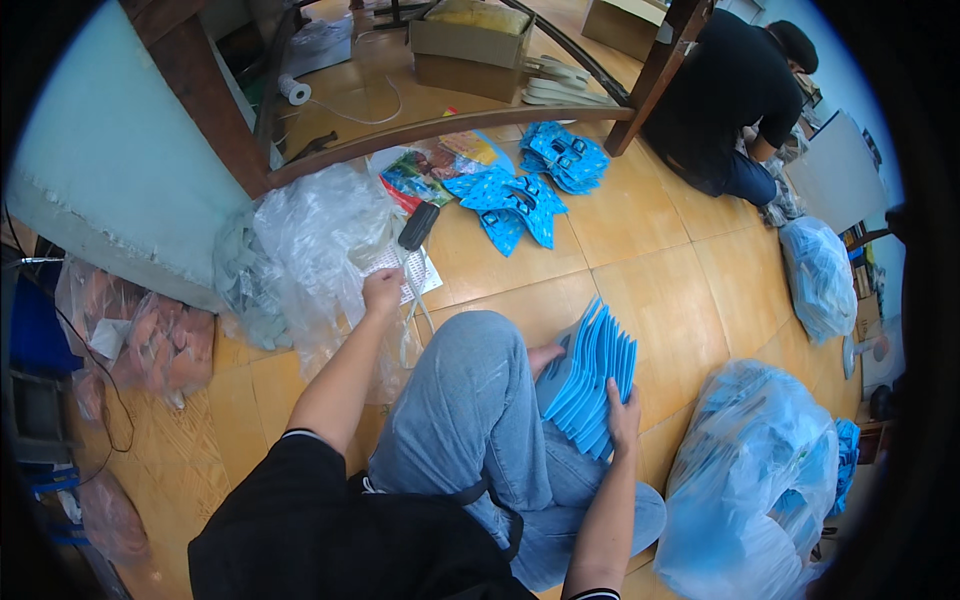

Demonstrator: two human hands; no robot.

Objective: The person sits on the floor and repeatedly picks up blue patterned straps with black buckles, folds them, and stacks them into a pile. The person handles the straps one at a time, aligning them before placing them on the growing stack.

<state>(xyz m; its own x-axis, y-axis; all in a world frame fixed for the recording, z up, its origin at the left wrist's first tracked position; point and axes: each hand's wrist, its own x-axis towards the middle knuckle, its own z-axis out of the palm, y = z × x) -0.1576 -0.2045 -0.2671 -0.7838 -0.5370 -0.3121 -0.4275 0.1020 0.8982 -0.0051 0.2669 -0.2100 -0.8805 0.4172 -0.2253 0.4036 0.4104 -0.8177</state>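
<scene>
My right hand [623, 416] grips the edge of a fanned stack of flat blue pieces [590, 375], resting at my bent leg beside my bare foot. My left hand [383, 290] is closed, with fingers pinched together, over a white printed sheet [428, 272] on the floor. Whatever it holds is too small to make out. A pale strap [418, 300] curves down just beside it, and a black-handled tool [418, 227] lies a little beyond. Farther off are blue patterned pieces with pointed edges and black fittings [512, 203], with a stack of similar pieces [564, 158] behind.
Clear plastic bags [320, 230] heap on the left, near a bag of pinkish pieces [160, 345]. A large bag of blue pieces [750, 480] stands at right, another [818, 278] farther back. A wooden frame [450, 128] crosses ahead. A person in black [725, 100] sits at far right.
</scene>
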